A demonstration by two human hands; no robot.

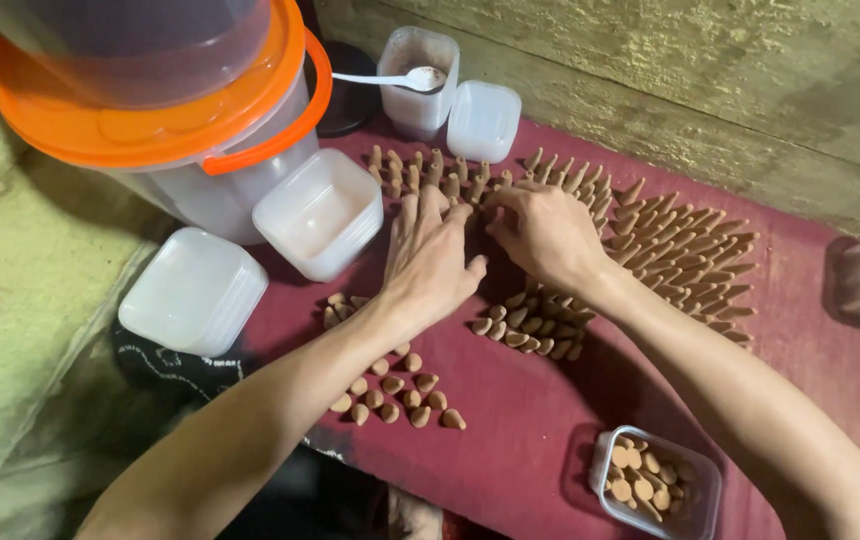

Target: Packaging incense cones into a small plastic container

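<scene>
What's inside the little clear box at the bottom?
The box holds brown cones, piled loosely to about half full. Only the top cones show; those underneath and the box's floor are covered.

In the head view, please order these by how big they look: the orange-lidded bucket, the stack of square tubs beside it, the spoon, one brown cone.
1. Orange-lidded bucket, though nearness to the camera enlarges it.
2. Stack of square tubs.
3. Spoon.
4. One brown cone.
</scene>
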